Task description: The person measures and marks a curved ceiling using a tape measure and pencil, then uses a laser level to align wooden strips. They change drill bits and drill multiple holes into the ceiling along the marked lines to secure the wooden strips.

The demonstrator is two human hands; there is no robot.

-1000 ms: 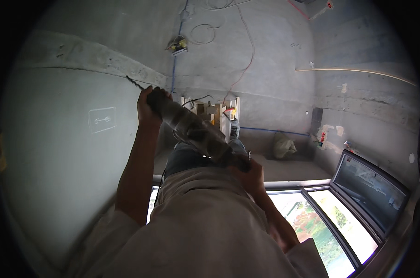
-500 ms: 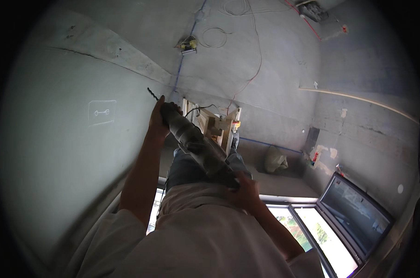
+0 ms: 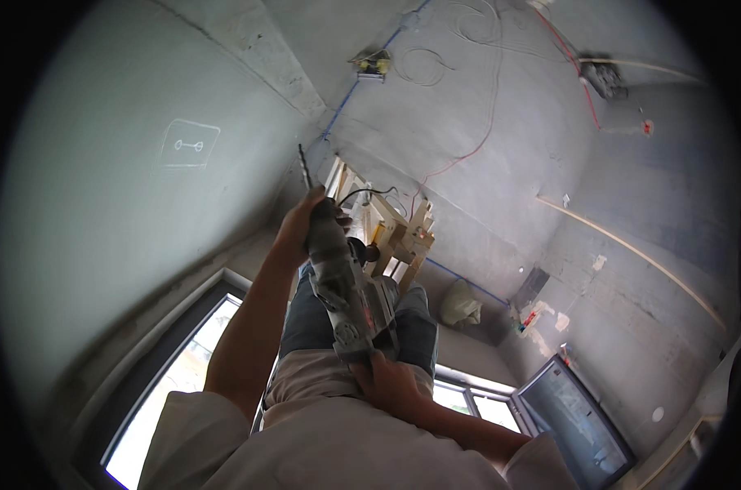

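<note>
We grip a grey rotary hammer drill (image 3: 350,286) in the middle of the view, its thin bit (image 3: 305,167) pointing up and left near the pale wall (image 3: 101,245). Our left hand (image 3: 301,224) wraps the front barrel; our right hand (image 3: 391,380) closes around the rear handle. We appear to stand on a wooden ladder (image 3: 399,233). The bit could skid off the wall if we lean unevenly, and that might unbalance us.

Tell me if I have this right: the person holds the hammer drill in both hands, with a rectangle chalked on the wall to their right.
Not quite. In the head view both hands grip the hammer drill, but the chalked rectangle is on the wall to their left.
</note>
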